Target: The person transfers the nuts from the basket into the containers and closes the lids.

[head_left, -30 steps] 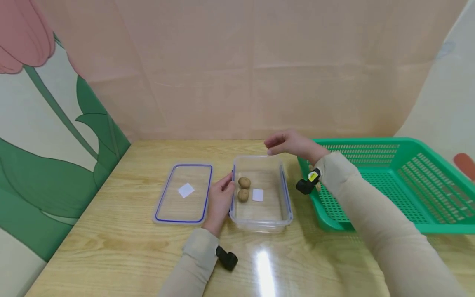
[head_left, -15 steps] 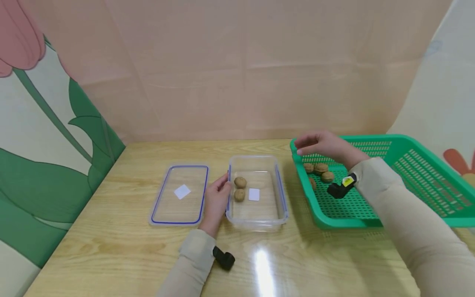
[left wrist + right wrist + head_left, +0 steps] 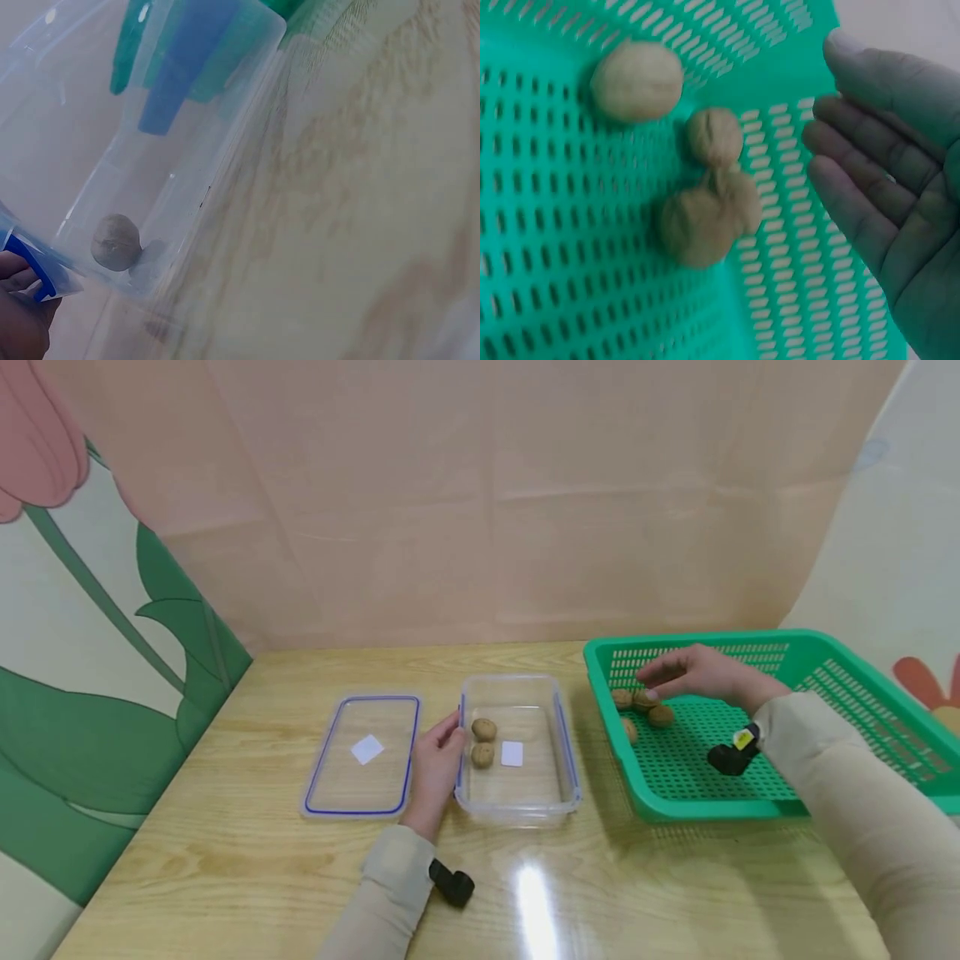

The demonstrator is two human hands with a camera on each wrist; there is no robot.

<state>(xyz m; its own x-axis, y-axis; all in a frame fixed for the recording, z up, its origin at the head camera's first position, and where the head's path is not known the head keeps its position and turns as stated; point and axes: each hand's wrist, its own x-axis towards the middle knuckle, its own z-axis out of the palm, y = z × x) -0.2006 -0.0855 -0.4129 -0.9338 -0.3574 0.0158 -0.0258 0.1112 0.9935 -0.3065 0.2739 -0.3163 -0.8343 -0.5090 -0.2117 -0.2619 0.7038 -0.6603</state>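
Nearest me, over the wooden surface (image 3: 247, 877), I see the left sleeve (image 3: 401, 872) with a black camera (image 3: 452, 887) at its cuff. Just beyond, I have the left hand (image 3: 435, 768) grasping the clear box (image 3: 517, 810) by its left side; the left wrist view shows that grip at a blue-edged flap. The blue-rimmed lid (image 3: 358, 795) lies flat to the left, apart from the box. Inside the box, two walnuts (image 3: 483, 755) sit along the left wall, near a white square (image 3: 512, 753). At my right stands the green basket (image 3: 723, 811). Over it I see the right hand (image 3: 697, 672), grip released, fingers loosely bent, near four walnuts (image 3: 661, 717) gathered toward the basket's left end. Farthest off, a pinkish cloth (image 3: 480, 502) hangs behind the surface.
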